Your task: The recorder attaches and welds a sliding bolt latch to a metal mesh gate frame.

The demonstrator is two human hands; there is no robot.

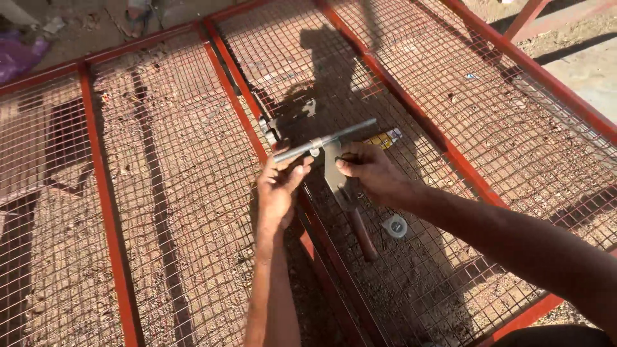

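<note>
I see the frame bars (pixel 99 186) painted red-orange; the wire mesh (pixel 180 212) a rusty red grid of small squares; the bolt rod (pixel 324 140) plain grey metal; the tool handle (pixel 363 234) dark reddish brown; a purple cloth (pixel 16 54) at upper left; sandy brown ground (pixel 591 71) at upper right

hands (pixel 279 186): bare | forearms: bare, sleeveless | no gloves

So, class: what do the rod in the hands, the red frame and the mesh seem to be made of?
Rod: likely bare steel, grey with a dull shine in the sun.
Frame: probably metal bars, painted red with an even matt coat.
Mesh: looks like thin welded wire in small squares, reddish, either painted or rusted.
</note>
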